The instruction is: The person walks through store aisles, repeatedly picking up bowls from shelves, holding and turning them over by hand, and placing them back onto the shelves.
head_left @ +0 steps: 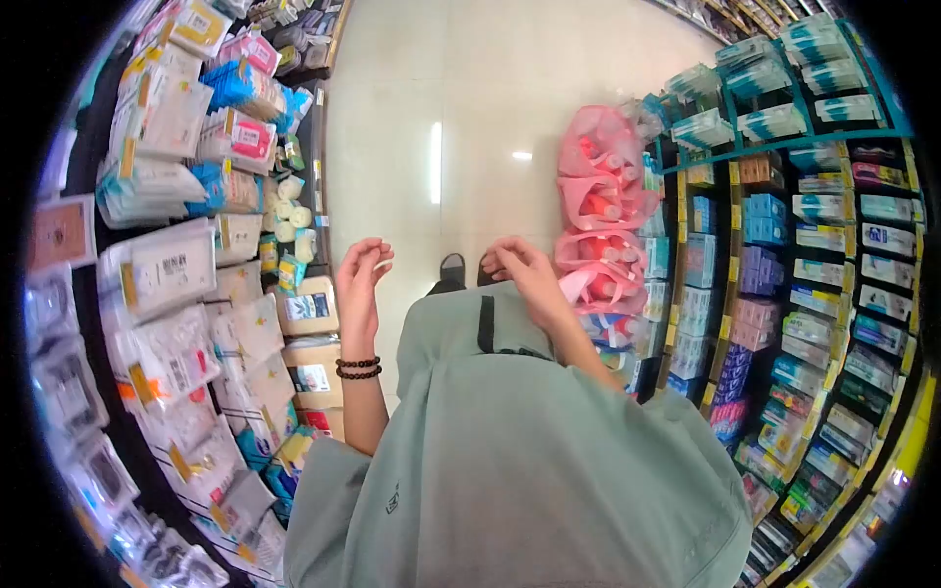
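My left hand [361, 279] is raised over the aisle at the left, its fingers loosely bent and apart, with nothing in it. Two dark bead bracelets [358, 368] circle that wrist. In front of the green-grey shirt [549, 441], my right hand [524, 269] hangs in the air with relaxed, curled fingers and holds nothing. Just right of it stand pink plastic bags [588, 196] with orange-red bottles [603, 206] inside. Cardboard boxes [310, 306] on the low shelf are nearest to my left hand.
Packaged goods [172, 274] hang along the left shelving. At the right, shelves [725, 265] carry small boxes, with a teal wire rack [784, 145] above them. Pale floor tiles [431, 88] run ahead between both sides, and my dark shoe [452, 269] shows below.
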Motion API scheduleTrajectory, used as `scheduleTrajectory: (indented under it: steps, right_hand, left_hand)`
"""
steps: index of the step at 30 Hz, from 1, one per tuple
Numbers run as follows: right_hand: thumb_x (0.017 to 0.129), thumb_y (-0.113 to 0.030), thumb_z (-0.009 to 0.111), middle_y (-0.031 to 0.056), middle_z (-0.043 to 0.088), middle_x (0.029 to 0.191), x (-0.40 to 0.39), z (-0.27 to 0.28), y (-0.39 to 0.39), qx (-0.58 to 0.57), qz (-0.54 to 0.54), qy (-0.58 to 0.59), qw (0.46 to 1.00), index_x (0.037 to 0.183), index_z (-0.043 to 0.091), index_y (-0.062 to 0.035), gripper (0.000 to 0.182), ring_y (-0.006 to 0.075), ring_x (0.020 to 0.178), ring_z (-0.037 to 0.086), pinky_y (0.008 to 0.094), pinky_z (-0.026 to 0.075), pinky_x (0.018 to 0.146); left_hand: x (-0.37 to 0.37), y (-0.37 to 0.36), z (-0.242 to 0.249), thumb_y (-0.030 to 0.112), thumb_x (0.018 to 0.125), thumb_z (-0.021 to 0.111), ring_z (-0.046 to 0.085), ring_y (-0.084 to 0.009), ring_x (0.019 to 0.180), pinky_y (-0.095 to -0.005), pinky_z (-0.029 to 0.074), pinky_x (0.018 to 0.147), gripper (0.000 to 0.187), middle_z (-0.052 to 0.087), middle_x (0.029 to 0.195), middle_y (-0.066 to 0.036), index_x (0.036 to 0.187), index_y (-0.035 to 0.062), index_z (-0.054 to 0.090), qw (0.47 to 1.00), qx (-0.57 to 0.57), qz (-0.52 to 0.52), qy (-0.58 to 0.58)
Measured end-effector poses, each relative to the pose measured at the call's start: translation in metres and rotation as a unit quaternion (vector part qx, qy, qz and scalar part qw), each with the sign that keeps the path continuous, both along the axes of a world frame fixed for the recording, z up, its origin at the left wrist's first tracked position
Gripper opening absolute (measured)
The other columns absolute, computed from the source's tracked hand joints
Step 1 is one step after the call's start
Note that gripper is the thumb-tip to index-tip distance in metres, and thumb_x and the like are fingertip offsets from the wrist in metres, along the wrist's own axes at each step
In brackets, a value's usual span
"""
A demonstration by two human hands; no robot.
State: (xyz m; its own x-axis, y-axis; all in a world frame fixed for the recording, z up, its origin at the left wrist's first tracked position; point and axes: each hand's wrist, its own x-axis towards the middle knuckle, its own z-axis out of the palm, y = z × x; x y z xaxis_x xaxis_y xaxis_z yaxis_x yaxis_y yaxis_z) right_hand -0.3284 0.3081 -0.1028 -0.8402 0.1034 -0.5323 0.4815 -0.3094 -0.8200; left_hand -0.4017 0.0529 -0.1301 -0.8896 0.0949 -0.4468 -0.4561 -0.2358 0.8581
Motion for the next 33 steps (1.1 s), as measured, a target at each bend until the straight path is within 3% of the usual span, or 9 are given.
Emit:
scheduleTrajectory:
  steps: [6, 13, 19, 24, 28, 31, 33]
  right_hand:
    - [0.098, -0.017, 0.052, 0.0063, 0.065, 0.092, -0.131, -0.008, 0.037, -0.019, -0.001, 0.019, 1.000, 0.103, 0.061, -0.0012, 0.019, 0.0133, 0.088, 0.061, 0.0275, 0.048, 0.079]
    - [0.098, -0.019, 0.052, 0.0069, 0.066, 0.092, -0.338, -0.041, 0.106, -0.033, 0.006, 0.036, 0.999, 0.104, 0.062, -0.0015, 0.021, 0.0138, 0.088, 0.061, 0.0277, 0.048, 0.080]
    - [0.097, -0.020, 0.051, 0.0068, 0.066, 0.093, -0.544, -0.014, 0.171, -0.028, -0.006, 0.094, 0.995, 0.103, 0.061, -0.0021, 0.022, 0.0150, 0.087, 0.061, 0.0296, 0.048, 0.079]
    - [0.096, -0.018, 0.051, 0.0071, 0.065, 0.092, -0.673, -0.003, 0.195, -0.036, 0.033, 0.091, 0.995, 0.103, 0.060, -0.0010, 0.020, 0.0152, 0.088, 0.061, 0.0302, 0.048, 0.081]
    - [0.096, -0.015, 0.053, 0.0067, 0.064, 0.093, -0.748, -0.011, 0.210, -0.039, 0.096, 0.134, 0.986, 0.106, 0.060, 0.0010, 0.020, 0.0145, 0.089, 0.061, 0.0310, 0.049, 0.083]
    - [0.096, -0.017, 0.054, 0.0090, 0.066, 0.092, -0.811, -0.020, 0.238, 0.053, 0.169, 0.151, 0.973, 0.106, 0.060, 0.0016, 0.022, 0.0159, 0.087, 0.061, 0.0317, 0.050, 0.079]
    - [0.096, -0.018, 0.055, 0.0103, 0.067, 0.092, -0.855, -0.027, 0.258, 0.107, 0.159, 0.138, 0.972, 0.106, 0.061, 0.0012, 0.023, 0.0161, 0.086, 0.062, 0.0323, 0.050, 0.079]
  left_hand:
    - [-0.139, 0.062, 0.015, 0.011, 0.095, 0.056, 0.062, -0.0156, 0.095, -0.0296, 0.049, 0.084, 0.017, 0.065, 0.100, -0.006, 0.109, 0.0020, 0.062, 0.999, 0.003, -0.052, 0.013]
    - [-0.315, 0.155, -0.006, 0.010, 0.095, 0.055, 0.063, -0.0155, 0.093, -0.0288, 0.049, 0.083, 0.017, 0.066, 0.098, -0.007, 0.107, 0.0010, 0.063, 0.991, -0.026, -0.132, -0.027]
    - [-0.483, 0.220, 0.041, 0.010, 0.094, 0.056, 0.062, -0.0161, 0.095, -0.0302, 0.049, 0.085, 0.018, 0.065, 0.100, -0.007, 0.108, 0.0008, 0.062, 0.988, -0.045, -0.149, 0.021]
    - [-0.598, 0.257, 0.049, 0.008, 0.095, 0.053, 0.062, -0.0158, 0.096, -0.0301, 0.049, 0.085, 0.018, 0.065, 0.101, -0.007, 0.108, 0.0006, 0.062, 0.991, -0.063, -0.105, 0.045]
    - [-0.681, 0.288, 0.025, 0.005, 0.096, 0.051, 0.062, -0.0140, 0.092, -0.0277, 0.049, 0.083, 0.017, 0.066, 0.098, -0.006, 0.108, -0.0006, 0.062, 0.989, -0.031, -0.142, 0.027]
    - [-0.751, 0.317, 0.009, 0.005, 0.096, 0.051, 0.062, -0.0138, 0.092, -0.0271, 0.049, 0.082, 0.017, 0.066, 0.097, -0.006, 0.108, -0.0005, 0.062, 0.985, -0.036, -0.171, -0.006]
    - [-0.805, 0.336, 0.004, 0.006, 0.096, 0.052, 0.063, -0.0137, 0.092, -0.0265, 0.049, 0.082, 0.017, 0.067, 0.097, -0.006, 0.108, 0.0000, 0.062, 0.981, -0.024, -0.193, -0.011]
